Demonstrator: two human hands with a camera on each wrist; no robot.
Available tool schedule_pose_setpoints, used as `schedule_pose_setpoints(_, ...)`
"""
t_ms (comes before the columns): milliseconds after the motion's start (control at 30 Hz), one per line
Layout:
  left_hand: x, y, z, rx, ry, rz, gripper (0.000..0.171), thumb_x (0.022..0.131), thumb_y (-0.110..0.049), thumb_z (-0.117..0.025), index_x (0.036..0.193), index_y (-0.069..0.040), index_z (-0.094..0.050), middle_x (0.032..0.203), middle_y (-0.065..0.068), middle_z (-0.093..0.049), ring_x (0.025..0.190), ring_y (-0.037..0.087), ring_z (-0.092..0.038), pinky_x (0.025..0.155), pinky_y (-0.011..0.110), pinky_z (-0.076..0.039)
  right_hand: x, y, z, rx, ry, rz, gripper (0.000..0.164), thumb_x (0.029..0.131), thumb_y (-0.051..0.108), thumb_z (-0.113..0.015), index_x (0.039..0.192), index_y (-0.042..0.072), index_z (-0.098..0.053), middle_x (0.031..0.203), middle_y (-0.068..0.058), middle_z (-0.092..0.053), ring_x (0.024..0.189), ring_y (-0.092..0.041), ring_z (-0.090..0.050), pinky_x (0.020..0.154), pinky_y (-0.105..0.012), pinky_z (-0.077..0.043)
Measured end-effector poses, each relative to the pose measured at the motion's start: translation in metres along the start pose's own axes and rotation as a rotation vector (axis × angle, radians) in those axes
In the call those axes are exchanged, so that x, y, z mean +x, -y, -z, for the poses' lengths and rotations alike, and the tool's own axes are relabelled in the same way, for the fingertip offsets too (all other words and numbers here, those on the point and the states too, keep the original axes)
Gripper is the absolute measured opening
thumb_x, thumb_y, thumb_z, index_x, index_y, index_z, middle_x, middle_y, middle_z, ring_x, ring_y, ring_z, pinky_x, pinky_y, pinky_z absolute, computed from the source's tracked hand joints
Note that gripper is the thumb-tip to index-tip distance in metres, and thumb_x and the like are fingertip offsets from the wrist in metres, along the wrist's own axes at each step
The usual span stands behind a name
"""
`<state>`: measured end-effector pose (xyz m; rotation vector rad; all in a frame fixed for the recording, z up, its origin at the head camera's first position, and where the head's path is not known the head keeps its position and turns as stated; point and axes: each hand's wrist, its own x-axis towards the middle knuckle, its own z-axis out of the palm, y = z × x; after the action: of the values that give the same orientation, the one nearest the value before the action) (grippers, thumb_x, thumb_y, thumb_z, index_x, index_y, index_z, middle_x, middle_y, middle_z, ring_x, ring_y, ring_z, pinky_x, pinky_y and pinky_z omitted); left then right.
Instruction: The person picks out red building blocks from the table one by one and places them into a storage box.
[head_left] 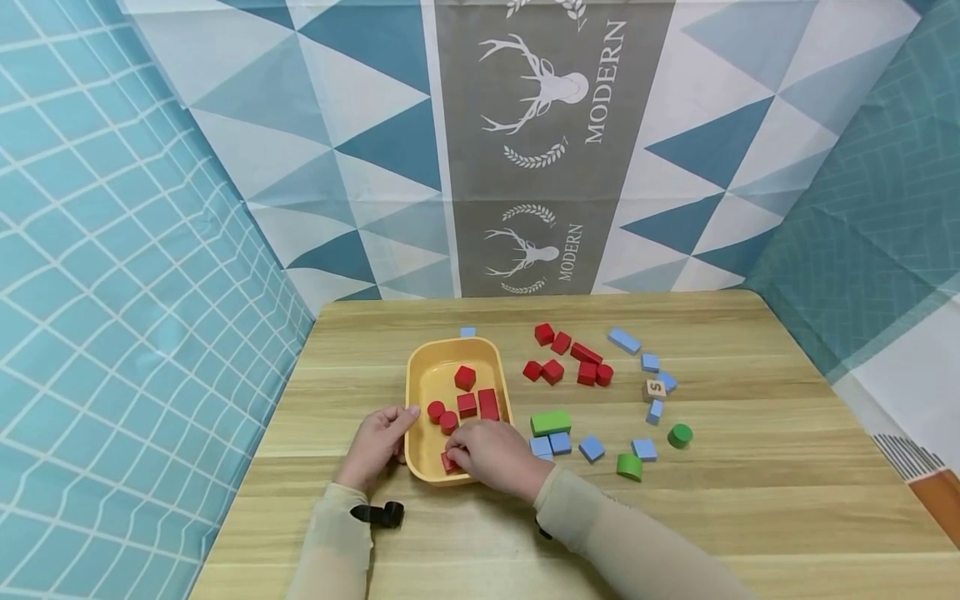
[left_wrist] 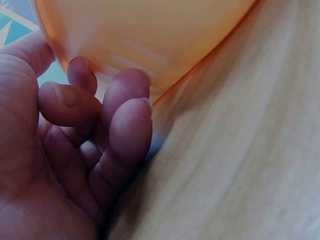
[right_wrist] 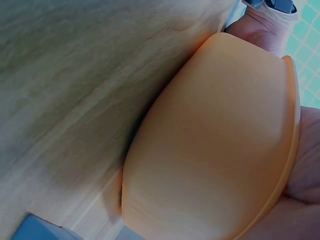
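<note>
A yellow-orange plastic tray (head_left: 422, 375) stands on the table with several red blocks in it. My left hand (head_left: 378, 446) holds its left side, the thumb over the rim and the other fingers curled against the outer wall, as the left wrist view shows of the tray wall (left_wrist: 150, 35). Over the tray's near right edge reaches my right hand (head_left: 495, 454), its fingertips down inside at a red block (head_left: 448, 463) near the front. Behind that block lie two red cylinders (head_left: 447, 422), a red cube (head_left: 467, 406), a red rectangular block (head_left: 488, 403) and a red faceted block (head_left: 465, 377).
Several more red blocks (head_left: 552, 372) lie right of the tray. Blue blocks (head_left: 592, 449), a long green block (head_left: 551, 422), a green arched block (head_left: 629, 467), a green cylinder (head_left: 680, 436) and a lettered wooden cube (head_left: 655, 389) are spread farther right. One blue block (head_left: 468, 332) sits behind the tray.
</note>
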<state>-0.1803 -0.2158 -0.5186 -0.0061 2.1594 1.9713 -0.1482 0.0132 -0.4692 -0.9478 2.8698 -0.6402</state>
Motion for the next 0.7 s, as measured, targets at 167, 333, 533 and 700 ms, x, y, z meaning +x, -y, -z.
schedule_pose_setpoints(167, -0.001, 0.001, 0.000, -0.011, 0.001, -0.003, 0.055, 0.092, -0.046, -0.068, 0.088, 0.008, -0.055, 0.051, 0.000, -0.043, 0.046, 0.018, -0.046, 0.040, 0.024, -0.043, 0.000, 0.000, 0.001, 0.007, 0.022, 0.006, 0.013, 0.095, 0.029, -0.068, 0.101, 0.023, -0.076, 0.095, 0.013, -0.068, 0.084, -0.002, -0.057, 0.080, -0.028, -0.054)
schedule_pose_setpoints(333, -0.001, 0.002, -0.001, -0.007, 0.004, -0.002, 0.055, 0.092, -0.046, -0.067, 0.086, 0.007, -0.055, 0.052, 0.001, -0.043, 0.047, 0.019, -0.045, 0.041, 0.024, -0.042, -0.003, -0.004, 0.004, 0.045, 0.022, 0.048, 0.012, 0.094, 0.029, -0.069, 0.102, 0.021, -0.075, 0.094, 0.014, -0.067, 0.084, 0.000, -0.056, 0.081, -0.026, -0.054)
schedule_pose_setpoints(533, 0.000, 0.001, -0.001, 0.022, 0.010, 0.010, 0.058, 0.090, -0.051, -0.067, 0.087, 0.006, -0.056, 0.051, 0.001, -0.044, 0.048, 0.018, -0.047, 0.042, 0.024, -0.044, -0.003, -0.030, 0.032, 0.022, -0.183, 0.055, 0.017, 0.093, 0.027, -0.068, 0.105, 0.016, -0.073, 0.103, 0.006, -0.068, 0.098, -0.009, -0.056, 0.088, -0.034, -0.053)
schedule_pose_setpoints(700, 0.001, -0.001, -0.001, 0.031, 0.003, 0.003, 0.062, 0.089, -0.053, -0.068, 0.087, 0.008, -0.055, 0.051, 0.001, -0.043, 0.047, 0.019, -0.047, 0.042, 0.024, -0.044, 0.002, -0.073, 0.061, -0.147, -0.282, -0.216, 0.039, 0.092, 0.032, -0.069, 0.126, 0.013, -0.064, 0.125, -0.010, -0.061, 0.115, -0.029, -0.051, 0.094, -0.050, -0.048)
